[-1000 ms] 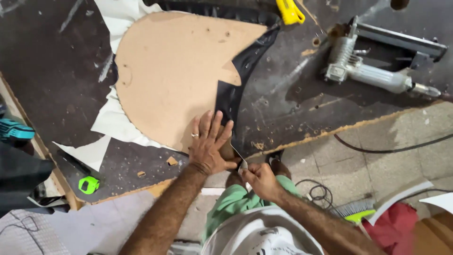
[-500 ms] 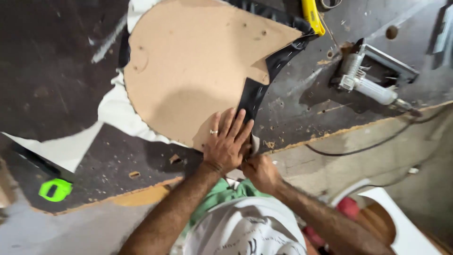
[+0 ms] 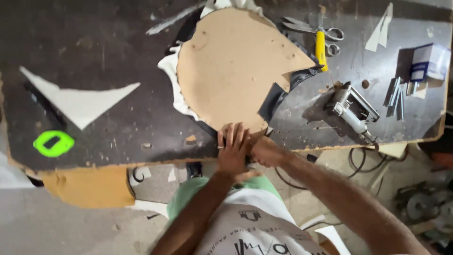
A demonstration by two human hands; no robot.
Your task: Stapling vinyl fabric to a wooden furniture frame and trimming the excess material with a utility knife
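Note:
A rounded brown board (image 3: 231,71) lies on the dark worktable (image 3: 108,141), with white padding (image 3: 172,80) and black fabric (image 3: 272,99) showing around its rim. My left hand (image 3: 233,148) rests flat on the board's near edge, fingers stretched out and a ring on one finger. Just to its right, my right hand (image 3: 264,152) is closed at the same edge, touching the left hand. The left hand hides whatever the right hand pinches.
An air stapler (image 3: 351,111) lies to the right of the board, its hose (image 3: 363,163) hanging off the table. Scissors and a yellow-handled tool (image 3: 323,40) are at the back, a small box (image 3: 427,61) with staple strips (image 3: 395,94) far right, and a green object (image 3: 53,143) and white scrap (image 3: 80,101) at left.
The view has swung, so the board and stapler sit differently in frame. Both hands stay at the board's near edge, with the right hand now tucked close against the left.

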